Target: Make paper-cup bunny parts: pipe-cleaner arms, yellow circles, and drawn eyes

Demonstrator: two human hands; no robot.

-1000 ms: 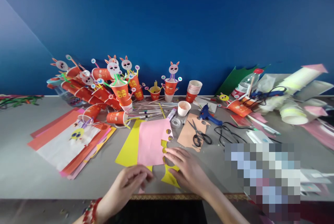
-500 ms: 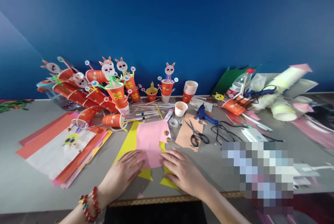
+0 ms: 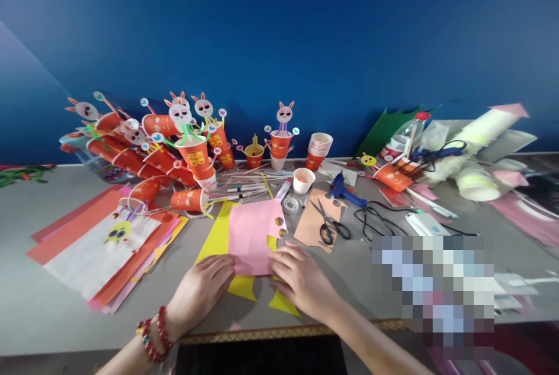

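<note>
Pink paper (image 3: 253, 235) on yellow sheet (image 3: 216, 238) | left hand (image 3: 201, 290) flat, grip spread | right hand (image 3: 301, 282) pressing edge, grip spread

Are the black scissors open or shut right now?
Open. The scissors lie on the tan paper with their blades spread in a V toward the far side, apart from both hands.

pixelated patch (image 3: 432, 290): hides table's right | yellow sheet (image 3: 216, 241): partly under pink sheet (image 3: 252, 235)
</note>
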